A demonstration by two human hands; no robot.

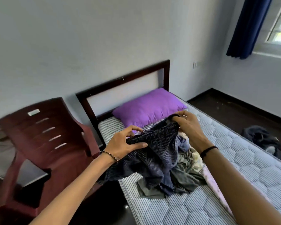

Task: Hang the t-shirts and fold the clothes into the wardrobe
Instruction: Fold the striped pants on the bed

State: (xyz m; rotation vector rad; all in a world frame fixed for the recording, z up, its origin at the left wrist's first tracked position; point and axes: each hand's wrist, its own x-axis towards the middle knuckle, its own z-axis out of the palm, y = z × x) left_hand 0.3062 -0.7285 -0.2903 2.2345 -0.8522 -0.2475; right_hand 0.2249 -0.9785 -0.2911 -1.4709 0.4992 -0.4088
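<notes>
I pinch the dark striped garment point(154, 143) by its top edge, my left hand point(123, 142) and right hand point(187, 125) each gripping one end. It hangs between them over the clothes pile point(183, 172) on the bed point(234, 159).

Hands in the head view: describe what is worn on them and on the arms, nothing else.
The left hand is ungloved, with a thin beaded bracelet of dark and light beads at the wrist. The right hand is ungloved too, with a black cord band round the wrist. No sleeve shows on either forearm, and no watch.
</notes>
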